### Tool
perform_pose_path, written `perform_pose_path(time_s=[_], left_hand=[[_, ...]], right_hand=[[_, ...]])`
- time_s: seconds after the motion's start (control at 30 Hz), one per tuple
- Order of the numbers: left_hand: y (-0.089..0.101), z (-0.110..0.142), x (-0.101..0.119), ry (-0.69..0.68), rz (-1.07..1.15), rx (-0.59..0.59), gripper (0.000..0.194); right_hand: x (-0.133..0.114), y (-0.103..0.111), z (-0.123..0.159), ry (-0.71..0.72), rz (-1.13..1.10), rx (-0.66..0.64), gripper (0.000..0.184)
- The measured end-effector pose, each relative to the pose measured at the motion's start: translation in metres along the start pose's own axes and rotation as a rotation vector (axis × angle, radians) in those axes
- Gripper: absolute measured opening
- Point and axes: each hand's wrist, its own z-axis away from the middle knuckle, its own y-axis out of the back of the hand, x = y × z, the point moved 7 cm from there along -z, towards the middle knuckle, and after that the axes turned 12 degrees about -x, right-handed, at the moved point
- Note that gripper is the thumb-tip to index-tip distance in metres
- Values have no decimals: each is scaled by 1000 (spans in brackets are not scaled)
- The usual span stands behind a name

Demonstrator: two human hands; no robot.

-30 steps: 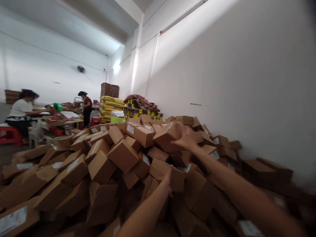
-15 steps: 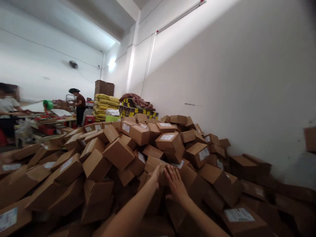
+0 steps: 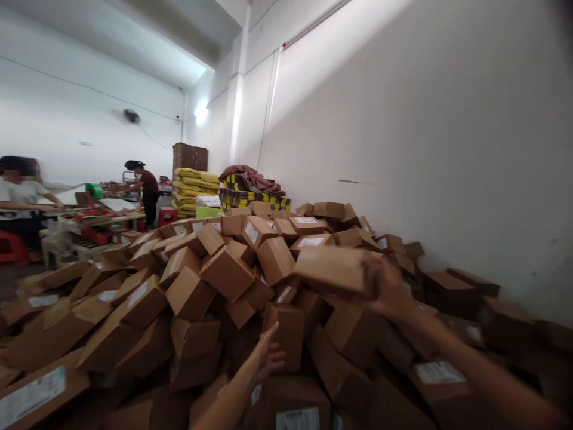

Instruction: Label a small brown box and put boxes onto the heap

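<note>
A large heap of brown cardboard boxes fills the floor in front of me. My right hand is raised over the heap and grips the end of one flat cardboard box, held level and blurred by motion. My left hand is lower, fingers apart, close to an upright box near the front of the heap. It holds nothing.
A white wall runs along the right of the heap. At the far left, two people work at a table with a green tape roll. Stacked yellow sacks and black-yellow bundles stand behind.
Half a second ago both hands lay on boxes at the front of the heap. Now my right hand has lifted a box up and to the right; my left hand has drawn back lower.
</note>
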Motion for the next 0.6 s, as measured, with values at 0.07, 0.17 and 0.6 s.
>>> perform_pose_path(time_s=[0.07,0.17,0.6], left_hand=[[-1,-5,-4,-8,33,-10,75],[-4,-13,-8,-46,42,-31,63],[153,62,-31,4,-287,353,52]], right_hand=[[78,75,-22,-289,86,181,111],[132,111,-37,-819,61,443,129],[-146,-224,-130,-220,-30,-230,97]])
